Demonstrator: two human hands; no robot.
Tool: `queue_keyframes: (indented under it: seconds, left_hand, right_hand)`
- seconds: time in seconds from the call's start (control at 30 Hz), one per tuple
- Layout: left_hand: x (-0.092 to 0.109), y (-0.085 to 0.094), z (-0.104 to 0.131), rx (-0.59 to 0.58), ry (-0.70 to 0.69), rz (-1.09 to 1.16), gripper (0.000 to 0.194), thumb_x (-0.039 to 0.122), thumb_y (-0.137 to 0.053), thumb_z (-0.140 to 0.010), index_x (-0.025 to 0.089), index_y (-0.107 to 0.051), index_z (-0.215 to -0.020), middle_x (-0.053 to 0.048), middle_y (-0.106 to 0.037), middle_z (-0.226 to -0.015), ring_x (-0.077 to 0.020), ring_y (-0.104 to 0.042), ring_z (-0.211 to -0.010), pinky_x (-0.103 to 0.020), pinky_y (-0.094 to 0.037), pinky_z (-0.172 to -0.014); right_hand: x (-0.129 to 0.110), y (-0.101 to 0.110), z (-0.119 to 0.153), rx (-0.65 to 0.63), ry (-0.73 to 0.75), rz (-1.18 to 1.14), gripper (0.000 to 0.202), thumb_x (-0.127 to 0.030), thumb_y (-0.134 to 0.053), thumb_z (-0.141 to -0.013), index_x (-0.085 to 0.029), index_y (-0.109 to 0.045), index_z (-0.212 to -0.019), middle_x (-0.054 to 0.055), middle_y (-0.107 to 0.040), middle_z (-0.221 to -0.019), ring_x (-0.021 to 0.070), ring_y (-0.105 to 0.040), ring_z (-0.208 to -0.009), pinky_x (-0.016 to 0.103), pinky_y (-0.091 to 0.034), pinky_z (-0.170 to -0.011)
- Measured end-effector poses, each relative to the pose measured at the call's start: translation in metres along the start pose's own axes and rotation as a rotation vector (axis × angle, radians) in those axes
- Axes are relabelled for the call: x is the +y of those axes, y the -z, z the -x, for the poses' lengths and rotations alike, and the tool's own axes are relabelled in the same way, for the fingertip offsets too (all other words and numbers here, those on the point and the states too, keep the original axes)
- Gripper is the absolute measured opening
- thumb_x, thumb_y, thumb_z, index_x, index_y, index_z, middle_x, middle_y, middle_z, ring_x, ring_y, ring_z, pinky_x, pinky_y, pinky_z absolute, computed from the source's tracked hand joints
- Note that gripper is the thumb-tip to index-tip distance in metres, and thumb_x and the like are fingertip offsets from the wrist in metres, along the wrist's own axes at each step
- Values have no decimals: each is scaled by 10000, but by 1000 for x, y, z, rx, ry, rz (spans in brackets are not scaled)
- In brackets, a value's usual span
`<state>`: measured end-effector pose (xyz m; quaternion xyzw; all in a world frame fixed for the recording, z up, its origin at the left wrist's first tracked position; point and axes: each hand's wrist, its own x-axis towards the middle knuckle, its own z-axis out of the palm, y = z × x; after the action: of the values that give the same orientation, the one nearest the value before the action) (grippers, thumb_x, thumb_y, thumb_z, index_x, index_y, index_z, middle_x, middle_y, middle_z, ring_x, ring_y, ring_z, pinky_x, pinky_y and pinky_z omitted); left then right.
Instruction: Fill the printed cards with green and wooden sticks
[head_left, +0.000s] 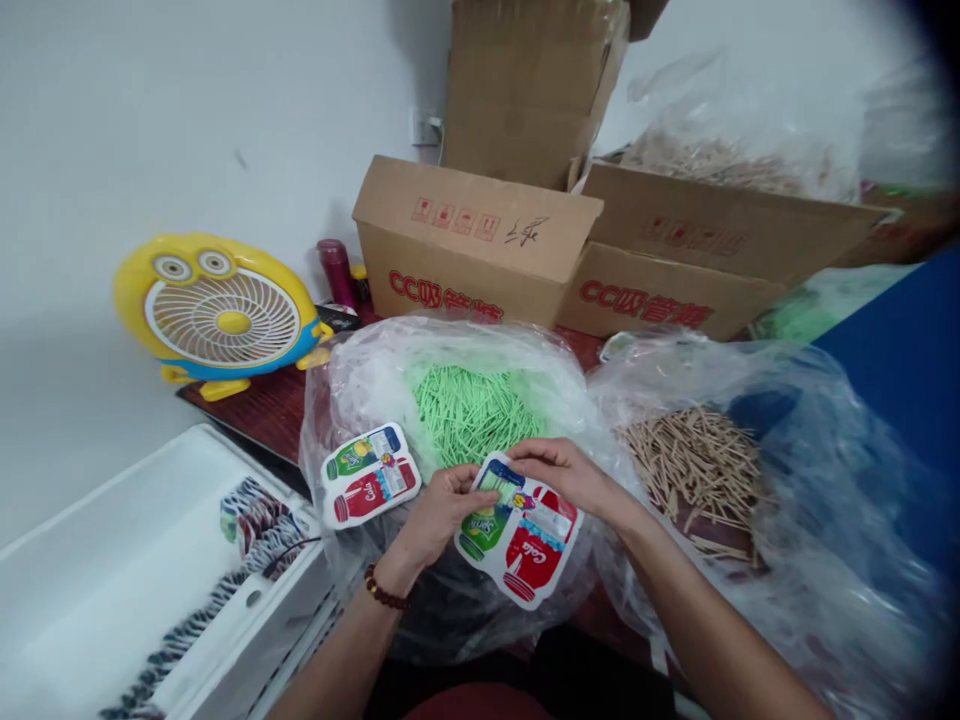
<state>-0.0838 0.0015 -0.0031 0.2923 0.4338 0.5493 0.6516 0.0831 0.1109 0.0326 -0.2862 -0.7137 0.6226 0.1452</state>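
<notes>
A bottle-shaped flat pack [541, 552] with a green Sprite half and a red Cola half is held tilted between my hands. My left hand [439, 515] pinches its left edge, thumb on the front. At the top edge, the fingers of my right hand [562, 470] are closed on the same pack. Just beyond them lies a heap of thin green sticks [472, 410] in an open clear plastic bag [360, 365]. A second, matching pack [371, 475] rests on the bag's left side.
Brown sticks [694, 465] fill another plastic bag on the right. Cardboard boxes [465, 240] with red print stand behind. At left are a yellow fan [217, 310] and a white foam box [75, 560] holding a row of packs [217, 600]. A blue panel [900, 370] bounds the right.
</notes>
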Motion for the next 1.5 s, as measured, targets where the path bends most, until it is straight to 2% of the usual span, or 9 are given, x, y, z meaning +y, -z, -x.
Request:
queue_keyframes:
  seconds: [0.2,0.37,0.53,0.63,0.77,0.9,1.03,1.2,1.5]
  left_hand:
    - [-4,-5,-3,16,-11,-39,231,243,-781,-669,124,-681,-840,-21,-715,-735,-141,-632,-624,-245,-493,-625]
    - [-2,-11,-2,53,-45,-17,220,251,-773,-683,133,-689,-849,-10,-710,-733,-133,-632,-630,-231,-486,-630]
    - [4,-17,2,-93,51,-46,261,270,-754,-704,106,-709,-902,-64,-728,-799,-174,-655,-705,-292,-502,-731]
    - [2,-24,2,-73,37,-55,254,267,-755,-701,108,-709,-894,-60,-726,-784,-167,-647,-689,-280,-502,-703]
    - [-7,-34,2,19,-31,-49,226,293,-720,-745,117,-694,-884,-35,-707,-714,-147,-628,-621,-253,-496,-624]
    - [-13,-44,5,-54,-27,21,288,251,-727,-742,138,-670,-1001,-44,-725,-802,-153,-651,-661,-281,-517,-685]
    - [-11,-51,7,-115,45,40,286,196,-780,-673,111,-689,-930,-71,-742,-791,-170,-674,-667,-295,-529,-708]
    - [-10,-55,8,-68,-16,64,284,212,-776,-675,123,-704,-934,-78,-755,-853,-185,-683,-710,-303,-530,-727]
    - [-9,-62,15,-55,-10,-10,266,234,-784,-651,104,-723,-876,-68,-751,-785,-192,-672,-674,-304,-522,-697]
  right_hand:
    - [-1,4,3,-100,-20,13,285,-416,-606,-802,-138,-652,-760,-31,-534,-622,84,-449,-557,209,-361,-529]
    - [-4,13,12,10,-55,57,215,-343,-633,-759,-145,-665,-834,-19,-597,-675,98,-498,-584,216,-390,-560]
    - [-7,21,23,41,-69,136,172,-304,-595,-770,-138,-643,-764,-29,-564,-616,89,-467,-545,208,-356,-524]
    - [-7,24,27,72,-24,203,171,-304,-599,-771,-140,-649,-766,-28,-562,-631,89,-464,-567,204,-343,-525]
    - [-5,28,33,11,-50,141,186,-322,-630,-746,-138,-639,-720,-38,-534,-596,81,-433,-538,203,-322,-502]
    - [-10,31,38,-9,-37,100,188,-320,-647,-733,-139,-623,-688,-49,-506,-565,74,-409,-515,200,-305,-485]
    - [-24,27,42,23,23,161,151,-297,-636,-747,-149,-661,-763,-36,-548,-607,84,-448,-550,198,-325,-496]
    - [-34,28,52,152,95,179,253,-281,-633,-751,-181,-630,-984,-28,-605,-699,103,-514,-602,205,-380,-544]
    - [-31,34,67,148,6,259,154,-306,-630,-746,-157,-653,-779,-35,-574,-624,90,-464,-558,204,-335,-522]
